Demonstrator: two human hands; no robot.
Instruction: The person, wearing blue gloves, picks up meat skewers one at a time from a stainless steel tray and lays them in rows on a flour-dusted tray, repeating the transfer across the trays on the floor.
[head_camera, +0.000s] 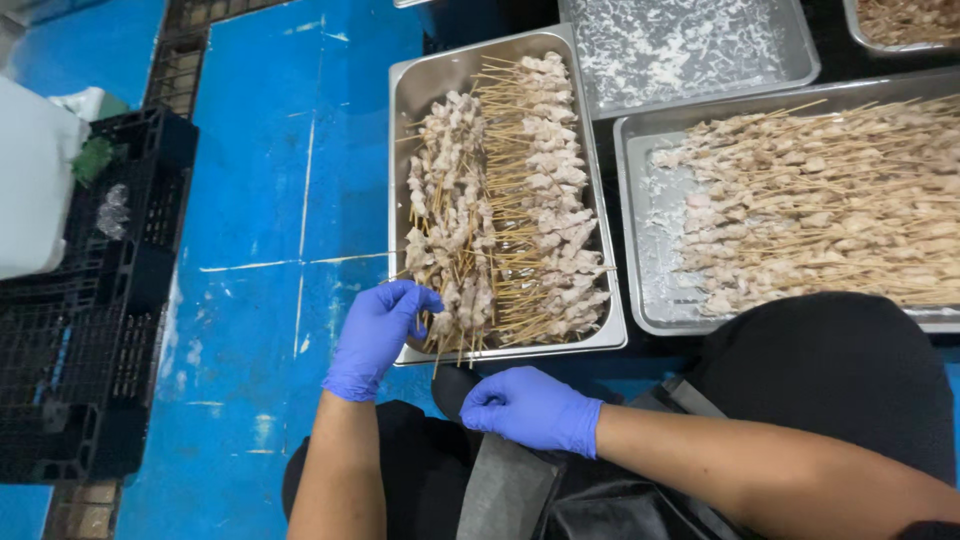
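In the head view, a steel tray (405, 110) is seen in front of the person, set over a blue floor (260, 200), and two rows of meat skewers (545, 190) have been laid in it: a fuller row along the right wall and a shorter one along the left wall, reaching from near the far edge down to the near edge. The tray can be judged largely filled, with bare steel left only at its far left corner. The left hand (375, 335), in a blue glove, is held at the tray's near left corner, its fingers curled and pinched on the sticks at the near end of the left row; whether one skewer or several are gripped cannot be told. The right hand (530, 408), also gloved, is held below the tray's near edge, closed into a loose fist; nothing can be made out in its grip. To the right, a second tray (645, 200) is heaped with skewers across most of its width, only its left edge being bare. Beyond both, an empty tray (690, 45) dusted white is seen, and a fourth is cut off at the top right corner. A black crate (90, 330) stands on the floor at the left.
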